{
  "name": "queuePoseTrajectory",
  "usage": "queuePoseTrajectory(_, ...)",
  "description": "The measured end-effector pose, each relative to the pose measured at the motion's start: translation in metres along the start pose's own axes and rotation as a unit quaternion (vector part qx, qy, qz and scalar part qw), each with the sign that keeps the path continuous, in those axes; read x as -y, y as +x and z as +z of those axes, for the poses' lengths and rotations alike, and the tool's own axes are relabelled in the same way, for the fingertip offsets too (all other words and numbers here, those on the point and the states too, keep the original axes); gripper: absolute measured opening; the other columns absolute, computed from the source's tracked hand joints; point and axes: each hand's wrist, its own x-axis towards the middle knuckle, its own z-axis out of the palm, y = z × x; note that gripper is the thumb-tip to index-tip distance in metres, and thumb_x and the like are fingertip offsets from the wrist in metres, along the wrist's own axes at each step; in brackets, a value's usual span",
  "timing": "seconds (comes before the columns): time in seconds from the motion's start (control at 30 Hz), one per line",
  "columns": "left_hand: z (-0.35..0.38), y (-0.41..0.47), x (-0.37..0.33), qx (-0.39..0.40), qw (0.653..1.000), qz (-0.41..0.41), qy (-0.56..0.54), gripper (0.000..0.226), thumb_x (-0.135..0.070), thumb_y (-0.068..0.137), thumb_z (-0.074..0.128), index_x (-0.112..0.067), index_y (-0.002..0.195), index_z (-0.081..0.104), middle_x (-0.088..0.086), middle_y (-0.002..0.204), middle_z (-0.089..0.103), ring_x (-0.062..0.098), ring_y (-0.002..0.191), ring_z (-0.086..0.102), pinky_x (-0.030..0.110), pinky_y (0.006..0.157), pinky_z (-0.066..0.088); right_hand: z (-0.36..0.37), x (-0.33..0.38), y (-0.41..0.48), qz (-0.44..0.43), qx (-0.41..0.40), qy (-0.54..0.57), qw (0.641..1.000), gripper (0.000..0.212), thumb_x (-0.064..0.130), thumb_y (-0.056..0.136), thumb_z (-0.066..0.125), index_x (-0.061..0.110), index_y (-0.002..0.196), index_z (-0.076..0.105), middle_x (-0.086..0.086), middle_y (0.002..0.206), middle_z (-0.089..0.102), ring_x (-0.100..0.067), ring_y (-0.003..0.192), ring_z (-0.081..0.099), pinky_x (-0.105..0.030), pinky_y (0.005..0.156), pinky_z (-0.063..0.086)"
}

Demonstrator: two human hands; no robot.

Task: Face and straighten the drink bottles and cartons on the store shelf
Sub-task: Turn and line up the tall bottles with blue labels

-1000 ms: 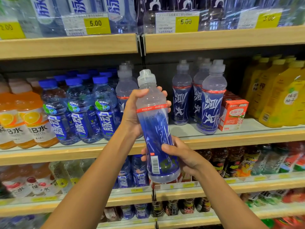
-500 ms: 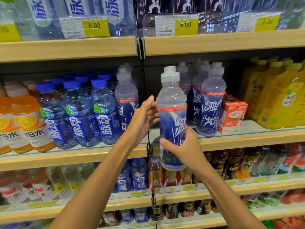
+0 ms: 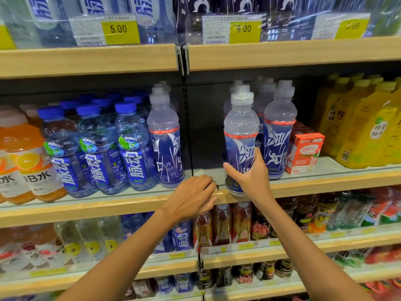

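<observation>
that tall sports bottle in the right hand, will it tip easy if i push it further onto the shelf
Probably tippy: the sports bottle is tall and narrow, so a push near its cap could topple it. It seems full, so likely heavy for its size. The right hand grips its glossy label, which may be slippery.

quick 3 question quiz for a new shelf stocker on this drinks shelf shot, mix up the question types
1. True or false: the left hand holds a bottle.
2. Which hand grips the white-capped sports drink bottle? A) left B) right C) both
3. Fill in: the small carton has a ___ top.

Key: 1 false, it holds nothing. 2 B, the right hand. 3 red.
</observation>
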Motion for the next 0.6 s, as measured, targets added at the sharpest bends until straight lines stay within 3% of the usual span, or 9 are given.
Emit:
queuePoseTrajectory(0.3, 0.018, -0.009, 0.006, -0.074, 0.989, 0.06, 0.115, 0.037, -0.027, 0.098, 0.04, -0.002, 0.113, 0.063, 0.014, 0.109, 0.065, 0.025, 0.094, 0.063, 0.033, 0.075, 0.054, 0.002, -0.009, 0.003, 0.038, -0.009, -0.013, 0.999, 0.068, 0.038, 0.077, 0.076, 0.028, 0.125, 0.031, 0.028, 0.106, 0.046, 0.025, 0.097, 0.048, 0.0, 0.074, 0.042)
queuePoseTrajectory(0.43, 0.019, -0.009, 0.006, -0.085, 0.989, 0.047, 0.11, 0.04, -0.03, 0.096, 0.04, -0.002, 0.111, 0.065, 0.015, 0.107, 0.066, 0.025, 0.092, 0.064, 0.033, 0.075, 0.055, -0.005, -0.017, -0.022, 0.027, -0.029, -0.05, 0.998, 0.064, 0.036, 0.077, 0.076, 0.026, 0.127, 0.036, 0.013, 0.115, 0.05, 0.001, 0.106, 0.054, -0.012, 0.085, 0.044)
queuePoseTrajectory(0.53, 0.018, -0.009, 0.005, -0.083, 0.991, 0.034, 0.101, 0.042, -0.032, 0.096, 0.038, -0.003, 0.11, 0.065, 0.014, 0.106, 0.067, 0.024, 0.091, 0.065, 0.032, 0.073, 0.056, -0.008, -0.02, -0.032, 0.002, -0.063, -0.119, 0.991, 0.063, 0.034, 0.076, 0.077, 0.012, 0.127, 0.046, 0.007, 0.114, 0.044, -0.005, 0.105, 0.048, -0.009, 0.084, 0.04)
queuePoseTrajectory(0.6, 0.018, -0.009, 0.005, -0.08, 0.992, 0.028, 0.096, 0.044, -0.033, 0.096, 0.037, -0.003, 0.111, 0.065, 0.014, 0.107, 0.067, 0.024, 0.092, 0.065, 0.032, 0.074, 0.056, -0.005, -0.018, -0.031, 0.002, -0.075, -0.136, 0.988, 0.062, 0.032, 0.076, 0.077, 0.008, 0.126, 0.048, 0.006, 0.113, 0.043, -0.008, 0.106, 0.048, -0.016, 0.087, 0.042)
